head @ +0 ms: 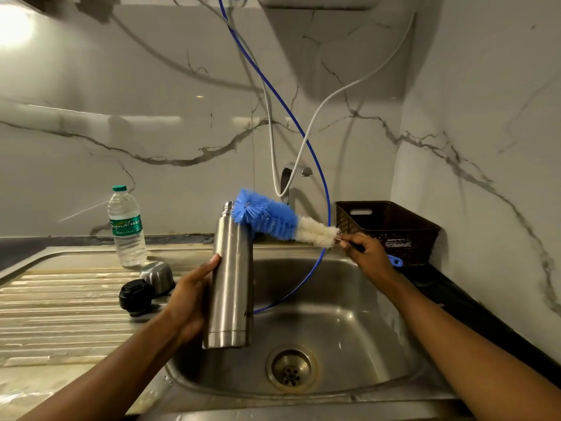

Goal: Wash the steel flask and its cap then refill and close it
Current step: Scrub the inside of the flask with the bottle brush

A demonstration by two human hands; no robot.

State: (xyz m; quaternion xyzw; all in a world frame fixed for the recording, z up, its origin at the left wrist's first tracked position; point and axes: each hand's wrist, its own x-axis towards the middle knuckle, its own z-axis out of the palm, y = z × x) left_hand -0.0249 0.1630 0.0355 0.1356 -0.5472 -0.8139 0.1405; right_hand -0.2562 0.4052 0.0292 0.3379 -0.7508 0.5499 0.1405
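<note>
The left hand (189, 299) grips the flask (232, 275) upright over the sink (349, 299). The right hand (367, 256) pinches the brush (273, 220) by its stem, with the bristles against the flask's mouth, up and left of that hand. The tuft looks wider than the mouth, so forcing it in could twist the flask out of the grip. Count: one flask, one brush, one cap (135, 297) and one cup (158, 276) left of the left hand, one bottle (127, 229), one basket (391, 226).

We reach both bare forearms forward from the lower corners. Our left hand (189, 299) wraps the flask (232, 278), thumb laid up its side. Our right hand (365, 256), higher and further right, pinches the brush (267, 215) stem, knuckles up.
</note>
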